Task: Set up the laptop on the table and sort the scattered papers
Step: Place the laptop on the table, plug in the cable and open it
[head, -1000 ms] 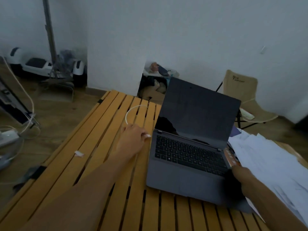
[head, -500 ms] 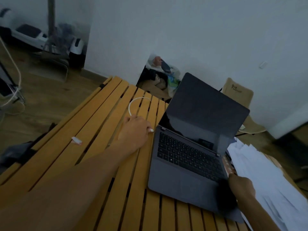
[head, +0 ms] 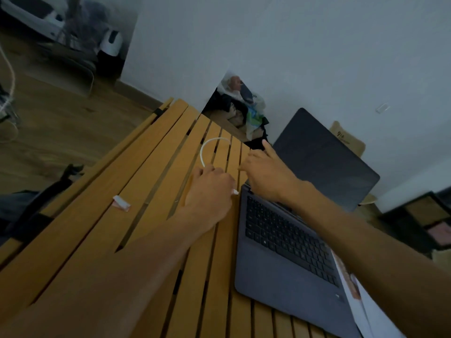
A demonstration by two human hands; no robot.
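The open laptop (head: 288,252) sits on the slatted wooden surface (head: 102,240), screen dark, its right edge lying over papers (head: 366,311) at the lower right. The left hand (head: 210,191) is curled round a white cable (head: 210,148) — the plug tip pokes out from the fist just beside the laptop's left rear corner, and the cable loops away across the slats. The right hand (head: 266,172) reaches over the keyboard to that same corner, fingers loosely spread, one extended along the screen's left edge. A small white scrap (head: 121,203) lies further left on the slats.
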